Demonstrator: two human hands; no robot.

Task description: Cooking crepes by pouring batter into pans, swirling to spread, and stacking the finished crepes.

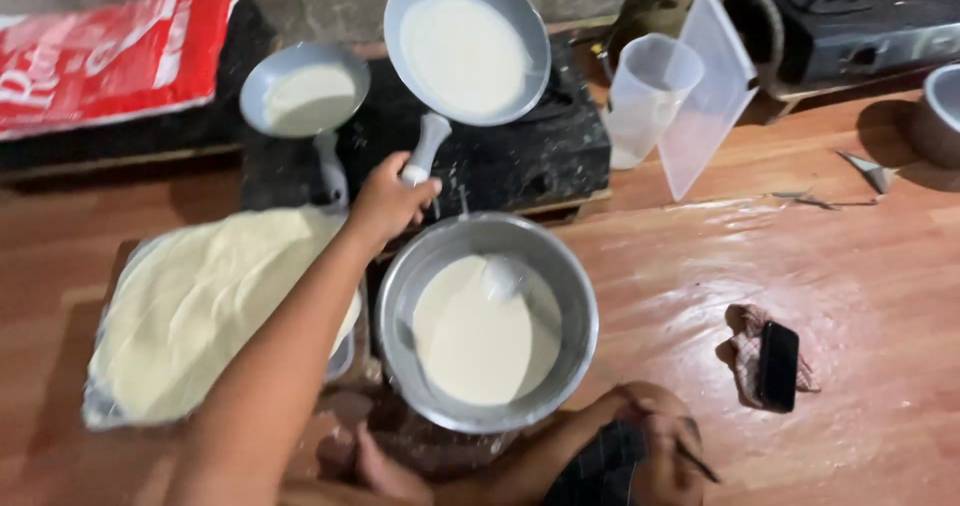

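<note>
Pan handle (427,146) in left hand (388,204) fingers

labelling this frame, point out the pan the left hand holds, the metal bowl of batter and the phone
pan (465,51), head view, on the batter inside it
left hand (388,204), head view, back of the hand gripping the white handle
metal bowl (575,306), head view, right rim
phone (778,366), head view, middle of its dark face

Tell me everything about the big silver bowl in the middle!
The big metal bowl is round, shiny and silver-grey, with a wide rim. It stands upright on the wooden floor, just in front of the black stove. It is partly filled with smooth, pale cream batter, and a ladle rests in the batter. Neither hand touches it; the person's knee is close by its near rim.
</note>
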